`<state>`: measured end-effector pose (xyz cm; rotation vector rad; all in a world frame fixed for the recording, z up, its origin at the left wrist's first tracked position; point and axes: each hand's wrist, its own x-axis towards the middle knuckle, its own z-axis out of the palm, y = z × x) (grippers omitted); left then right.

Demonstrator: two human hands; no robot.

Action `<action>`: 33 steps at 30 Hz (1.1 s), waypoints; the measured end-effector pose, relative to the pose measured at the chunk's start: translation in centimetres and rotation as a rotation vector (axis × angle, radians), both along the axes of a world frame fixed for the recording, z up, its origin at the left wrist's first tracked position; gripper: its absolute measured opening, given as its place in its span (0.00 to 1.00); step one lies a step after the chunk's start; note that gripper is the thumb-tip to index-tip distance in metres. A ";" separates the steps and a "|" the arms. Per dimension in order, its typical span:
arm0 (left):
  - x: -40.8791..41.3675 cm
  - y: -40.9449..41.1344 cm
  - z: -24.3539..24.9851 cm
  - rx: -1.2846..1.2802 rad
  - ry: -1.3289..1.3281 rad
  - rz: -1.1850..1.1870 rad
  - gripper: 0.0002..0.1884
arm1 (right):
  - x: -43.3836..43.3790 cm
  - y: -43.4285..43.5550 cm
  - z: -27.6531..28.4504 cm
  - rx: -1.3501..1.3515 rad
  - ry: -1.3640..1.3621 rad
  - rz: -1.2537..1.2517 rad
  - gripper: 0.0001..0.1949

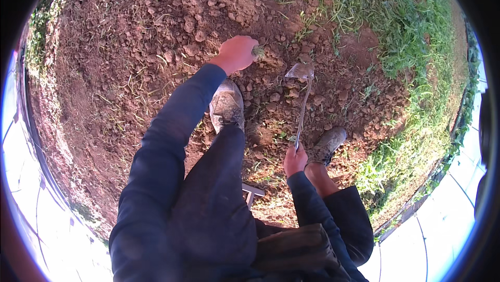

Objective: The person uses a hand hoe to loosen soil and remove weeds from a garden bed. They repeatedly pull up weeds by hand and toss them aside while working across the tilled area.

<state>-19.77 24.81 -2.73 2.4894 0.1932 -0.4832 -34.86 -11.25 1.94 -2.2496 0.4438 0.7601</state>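
My left hand is closed around a small tuft of green weeds, just above the clods in front of my left shoe. In my right hand is the handle of a small hand hoe. The hoe's flat metal blade rests on the loose reddish soil, to the right of the weeds. Close beside the right hand is my muddy right shoe.
Thick green weeds cover the ground on the right. Broken clods and dry stalks spread to the left. A pale metal bar shows between my legs. Bright translucent sheeting borders the plot on both sides.
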 end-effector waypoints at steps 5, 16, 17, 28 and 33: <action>-1.2 -3.2 1.5 -0.239 0.050 -0.060 0.21 | 0.1 -1.5 -1.2 -0.036 -0.056 0.004 0.11; -3.1 -3.8 -0.3 -0.272 -0.227 0.186 0.17 | -0.6 -1.5 -1.7 -0.072 0.046 -0.008 0.15; -3.0 -2.9 -0.5 -0.374 -0.192 0.348 0.18 | -0.5 -1.2 -1.6 -0.083 0.047 0.003 0.15; -1.9 -7.1 -0.2 -0.156 -0.069 -0.127 0.22 | -0.6 -1.5 -1.9 -0.009 0.031 -0.041 0.14; -1.2 -4.5 1.2 -0.404 0.094 0.250 0.22 | -0.8 -2.6 -2.5 -0.040 0.031 -0.037 0.14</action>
